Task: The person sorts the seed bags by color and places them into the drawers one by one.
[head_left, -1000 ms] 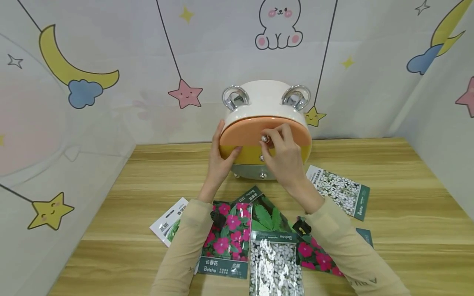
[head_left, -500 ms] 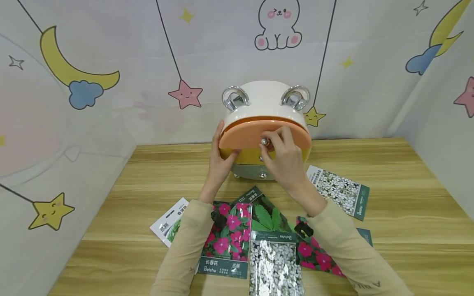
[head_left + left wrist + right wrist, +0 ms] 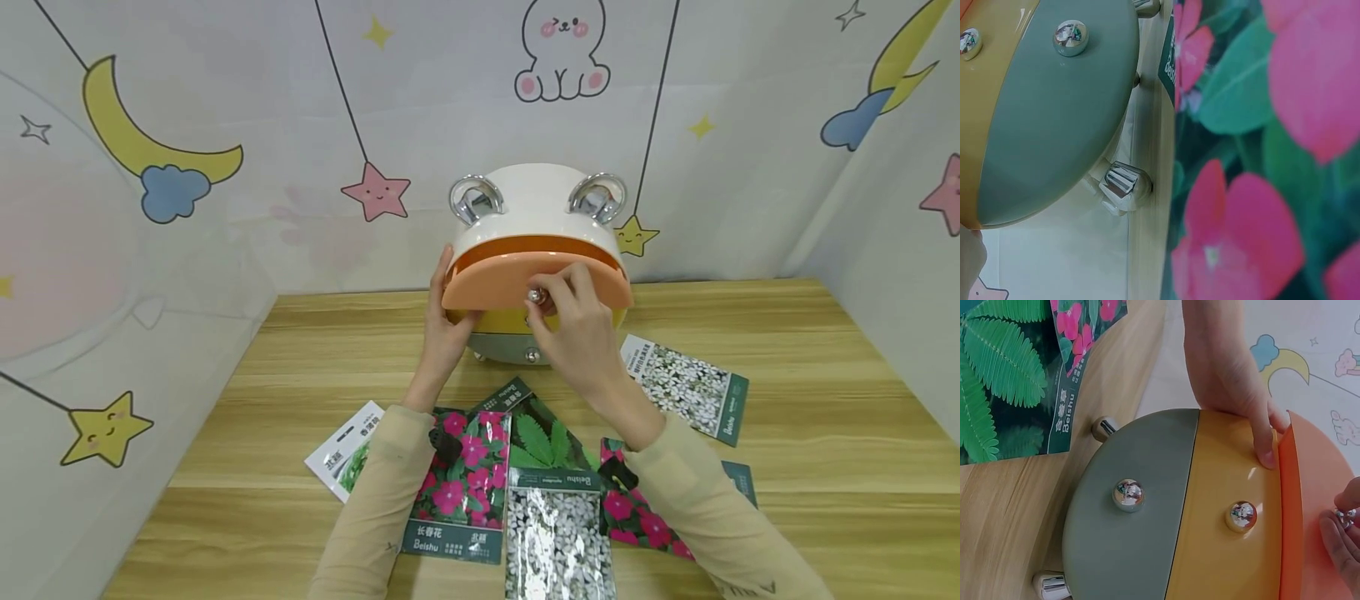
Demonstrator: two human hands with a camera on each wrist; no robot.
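A small round-fronted drawer cabinet, white with two chrome ears, stands at the back of the table. My right hand pinches the chrome knob of its orange top drawer, which is pulled partly out with a gap above its front. My left hand holds the cabinet's left side, fingers along the side and thumb on the yellow middle drawer, as the right wrist view shows. Below it the green bottom drawer is closed. The inside of the top drawer is mostly hidden.
Several seed packets lie in front of the cabinet: a pink-flower packet, a white-flower packet and a green-leaf packet among them. Another white-flower packet lies at the right. A patterned cloth hangs behind the table.
The orange top drawer has come forward from closed to partly out, drawn by my right hand on its knob. My left hand stays at the cabinet's side; the packets have not moved.
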